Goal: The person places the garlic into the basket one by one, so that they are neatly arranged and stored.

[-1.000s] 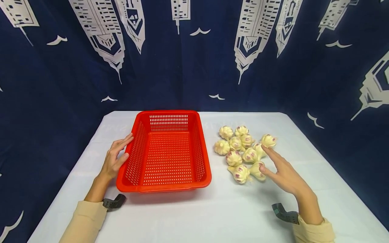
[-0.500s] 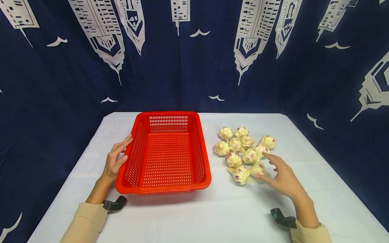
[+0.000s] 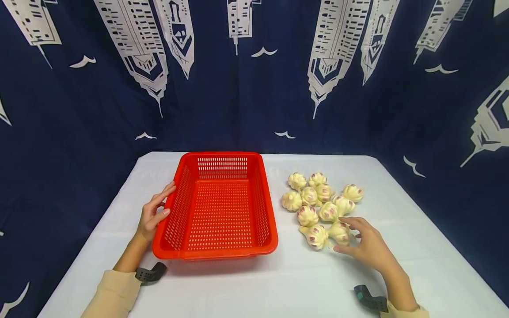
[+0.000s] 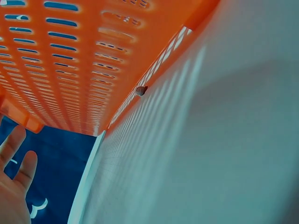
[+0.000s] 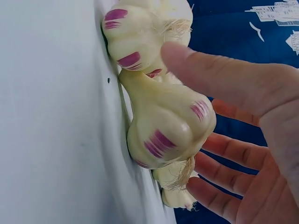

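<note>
A red plastic basket [image 3: 222, 212] with slotted walls stands left of centre, nothing in it. My left hand [image 3: 152, 216] lies along its left side, fingertips right at the rim; the left wrist view shows the fingers [image 4: 13, 145] extended beside the basket's wall [image 4: 70, 70]. On the right, several pale garlic bulbs with purple streaks lie grouped. My right hand [image 3: 367, 247] is at the nearest right garlic bulb [image 3: 339, 233], thumb and fingers spread on either side of it. In the right wrist view that garlic bulb [image 5: 168, 126] lies between the thumb [image 5: 205, 70] and the bent fingers.
Both stand on a white-covered table [image 3: 254, 287]. Other garlic bulbs [image 3: 316, 236] lie close beside and behind the one at my right hand. A dark blue curtain [image 3: 246, 101] with white building prints hangs behind the table.
My right hand has moved down and slightly left, from above the garlic bulbs to around the nearest right one, its fingers bending a little. The left hand stays at the basket; the head view has tilted slightly.
</note>
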### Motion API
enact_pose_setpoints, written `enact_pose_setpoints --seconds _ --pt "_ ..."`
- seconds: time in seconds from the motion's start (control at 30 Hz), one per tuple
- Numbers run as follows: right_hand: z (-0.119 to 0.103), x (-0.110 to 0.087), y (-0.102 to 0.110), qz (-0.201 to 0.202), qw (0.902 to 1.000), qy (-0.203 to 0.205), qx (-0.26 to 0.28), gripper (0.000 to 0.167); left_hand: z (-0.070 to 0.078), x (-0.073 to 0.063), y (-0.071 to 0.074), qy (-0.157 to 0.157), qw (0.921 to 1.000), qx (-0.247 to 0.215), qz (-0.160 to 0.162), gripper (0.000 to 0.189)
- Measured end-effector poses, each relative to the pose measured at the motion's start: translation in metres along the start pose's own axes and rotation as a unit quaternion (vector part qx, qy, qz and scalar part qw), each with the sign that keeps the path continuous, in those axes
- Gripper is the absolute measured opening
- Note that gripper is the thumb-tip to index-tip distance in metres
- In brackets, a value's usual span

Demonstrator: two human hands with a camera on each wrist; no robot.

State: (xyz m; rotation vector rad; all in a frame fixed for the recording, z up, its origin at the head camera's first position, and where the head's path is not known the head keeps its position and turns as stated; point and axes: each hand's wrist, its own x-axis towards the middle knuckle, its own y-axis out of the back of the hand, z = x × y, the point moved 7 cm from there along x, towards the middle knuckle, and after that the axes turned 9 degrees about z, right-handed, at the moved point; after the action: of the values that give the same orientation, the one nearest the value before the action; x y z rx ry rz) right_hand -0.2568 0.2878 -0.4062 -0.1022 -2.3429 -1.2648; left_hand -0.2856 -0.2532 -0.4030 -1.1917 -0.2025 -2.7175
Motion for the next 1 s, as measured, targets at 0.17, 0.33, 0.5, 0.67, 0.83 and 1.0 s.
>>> enact_pose_setpoints --seconds 0.17,0.33,0.5,0.67,0.83,1.0 --pt "0.000 0.001 -0.001 0.001 1.0000 0.003 -0.005 0.072 0.002 0.003 -0.001 0.003 1.0000 0.006 0.002 0.058" --pt "0.002 0.002 -0.004 -0.003 0.9999 -0.005 -0.012 0.069 0.002 0.002 0.000 0.001 0.9999 0.012 0.003 0.058" --pt "0.002 0.000 -0.006 0.002 0.9998 -0.009 -0.018 0.067 0.001 0.000 0.001 -0.001 0.9999 0.015 0.004 0.058" --pt "0.004 -0.001 -0.005 0.005 0.9997 -0.013 -0.022 0.066 0.000 -0.002 0.001 -0.002 0.9998 0.018 0.004 0.058" --pt "0.009 -0.002 -0.003 0.001 0.9992 -0.033 -0.022 0.065 0.002 -0.001 0.000 0.000 0.9998 0.017 0.005 0.058" --pt "0.012 -0.003 0.000 -0.004 0.9988 -0.045 -0.020 0.069 0.003 -0.001 -0.001 0.004 0.9998 0.019 0.005 0.059"
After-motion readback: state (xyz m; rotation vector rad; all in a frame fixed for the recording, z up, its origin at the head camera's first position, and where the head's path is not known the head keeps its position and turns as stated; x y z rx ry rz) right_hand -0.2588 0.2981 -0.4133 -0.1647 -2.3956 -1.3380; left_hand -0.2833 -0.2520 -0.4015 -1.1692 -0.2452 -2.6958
